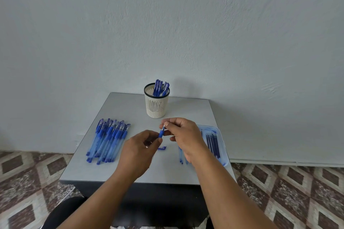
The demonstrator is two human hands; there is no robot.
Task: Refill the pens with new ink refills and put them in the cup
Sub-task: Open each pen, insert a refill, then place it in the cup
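No brand, label or writing can be read on anything here; the pens are too small and soft in focus for print to show.

At the left of the grey tabletop (130,171) lies a heap of blue pens (107,140), with translucent pale-blue barrels, darker blue grips and caps, roughly parallel and overlapping.

The left hand (138,149) has its fingers curled inward, thumb and forefinger pinching the lower end of a pen grip section (161,133), a short dark-blue piece held above the tabletop near its middle. Whether a barrel hangs below inside that hand cannot be told.

At the back centre stands a cream slotted pen cup (156,105) with a dark rim, holding several capped blue pens (161,87) that lean to the right.

A small blue cap (162,148) lies on the tabletop just below the held piece.

The right hand (183,135) pinches the silver tip at the top of the same grip section with thumb and forefinger, the other fingers curled loosely.

Pale-blue barrels (181,156) show partly under the right wrist.

At the right edge a clear plastic tray (222,147), stained with blue ink, holds dark-blue ink refills (213,145) laid side by side.
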